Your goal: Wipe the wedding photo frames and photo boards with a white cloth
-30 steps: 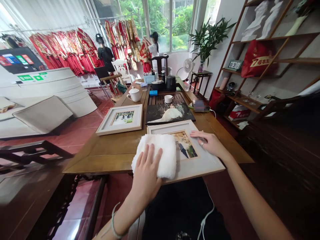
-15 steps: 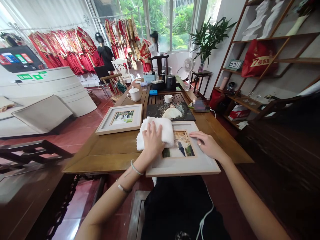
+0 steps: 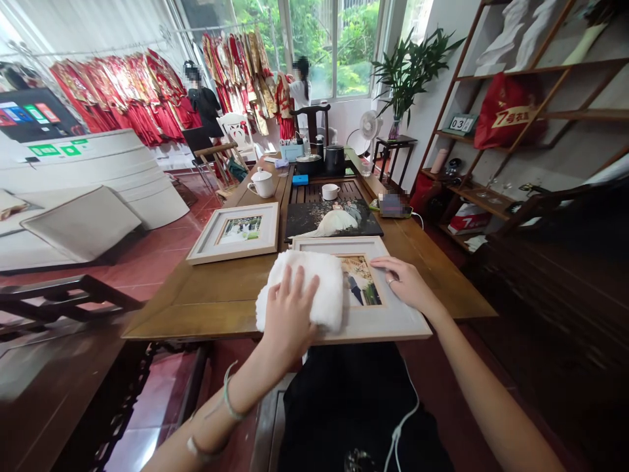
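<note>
A thick white cloth (image 3: 324,288) lies bunched over the left part of a pale picture frame (image 3: 363,324) at the table's near edge. My left hand (image 3: 289,305) presses down on this cloth from above, its fingers spread and slightly bent over it. Resting on the frame's right side is my right hand (image 3: 405,282), a ring on one finger. Its index finger stretches over the mat beside the photo. The photo (image 3: 363,282) shows only in part, since the cloth hides its left portion.
On the wooden table (image 3: 211,298) are another framed photo (image 3: 236,233), a dark picture panel (image 3: 339,219), a lidded white cup (image 3: 262,183), a small white cup (image 3: 330,191) and a kettle (image 3: 335,159). Two people stand by racks of red garments (image 3: 118,98). Shelves (image 3: 521,118) stand at right.
My left hand has moved the cloth down toward me and slightly left, uncovering the frame's upper left corner and covering its lower left one. My right hand stays on the frame's right side.
</note>
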Available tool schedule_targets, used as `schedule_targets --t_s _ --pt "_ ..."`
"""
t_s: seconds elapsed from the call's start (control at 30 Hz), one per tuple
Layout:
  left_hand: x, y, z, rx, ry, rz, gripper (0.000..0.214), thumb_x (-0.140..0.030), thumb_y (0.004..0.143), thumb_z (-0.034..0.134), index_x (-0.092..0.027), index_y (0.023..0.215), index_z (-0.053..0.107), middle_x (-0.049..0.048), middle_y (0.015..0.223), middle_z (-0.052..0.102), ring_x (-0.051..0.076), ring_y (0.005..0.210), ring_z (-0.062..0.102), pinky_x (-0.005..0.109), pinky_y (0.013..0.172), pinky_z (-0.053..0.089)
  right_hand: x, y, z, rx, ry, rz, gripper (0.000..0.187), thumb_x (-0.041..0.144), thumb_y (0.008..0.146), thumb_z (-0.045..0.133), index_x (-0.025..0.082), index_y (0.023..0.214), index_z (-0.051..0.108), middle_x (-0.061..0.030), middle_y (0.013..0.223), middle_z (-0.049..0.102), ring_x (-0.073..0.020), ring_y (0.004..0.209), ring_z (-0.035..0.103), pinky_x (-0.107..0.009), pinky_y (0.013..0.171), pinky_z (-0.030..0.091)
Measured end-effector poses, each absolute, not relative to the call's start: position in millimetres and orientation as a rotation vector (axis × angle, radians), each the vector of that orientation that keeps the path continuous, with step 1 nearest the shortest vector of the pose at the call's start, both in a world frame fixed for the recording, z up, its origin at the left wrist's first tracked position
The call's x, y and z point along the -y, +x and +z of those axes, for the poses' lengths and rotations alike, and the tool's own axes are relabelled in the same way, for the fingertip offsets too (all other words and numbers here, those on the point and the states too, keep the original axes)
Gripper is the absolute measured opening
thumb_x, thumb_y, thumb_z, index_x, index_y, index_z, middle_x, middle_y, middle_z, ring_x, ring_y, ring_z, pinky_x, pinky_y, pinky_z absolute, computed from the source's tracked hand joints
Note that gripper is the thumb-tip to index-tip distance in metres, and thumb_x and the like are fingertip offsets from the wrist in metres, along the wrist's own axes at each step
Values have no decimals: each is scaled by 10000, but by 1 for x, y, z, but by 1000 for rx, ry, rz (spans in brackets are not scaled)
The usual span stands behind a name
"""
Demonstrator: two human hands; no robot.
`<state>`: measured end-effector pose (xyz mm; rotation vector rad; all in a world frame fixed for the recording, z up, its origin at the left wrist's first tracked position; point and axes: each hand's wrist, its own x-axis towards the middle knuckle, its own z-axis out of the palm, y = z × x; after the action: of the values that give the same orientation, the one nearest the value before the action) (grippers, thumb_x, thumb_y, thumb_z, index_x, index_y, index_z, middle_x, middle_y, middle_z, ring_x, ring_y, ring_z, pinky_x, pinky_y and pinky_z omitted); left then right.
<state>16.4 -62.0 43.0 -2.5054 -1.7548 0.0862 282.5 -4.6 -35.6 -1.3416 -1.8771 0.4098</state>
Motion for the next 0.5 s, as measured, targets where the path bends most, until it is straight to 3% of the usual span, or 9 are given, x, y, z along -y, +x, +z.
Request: schedule_targets --t_s 0.17,0.37,0.5 --pt "97 9 42 1806 -2557 75 819 -186 668 654 -241 1439 384 137 1552 269 364 1435 187 514 1074 329 4 284 -36 1867 -1320 433 487 4 709 406 203 1020 724 -62 1150 697 -219 1106 628 -419 1018 458" --pt "69 7 30 1728 -2601 -46 766 -219 673 659 -217 1405 433 143 1567 219 358 1454 99 583 1147 138 5 288 -37 1863 -1258 499 490 17 710 421 233 1025 728 -46 1154 696 -212 1115 626 -413 1031 449" --pt "33 8 28 1731 -2583 -92 747 -238 706 651 -281 1413 411 115 1568 225 367 1447 126 694 1066 207 4 290 -38 1878 -1232 515 496 26 711 429 244 1044 724 -41 1163 690 -211 1126 619 -415 1033 444"
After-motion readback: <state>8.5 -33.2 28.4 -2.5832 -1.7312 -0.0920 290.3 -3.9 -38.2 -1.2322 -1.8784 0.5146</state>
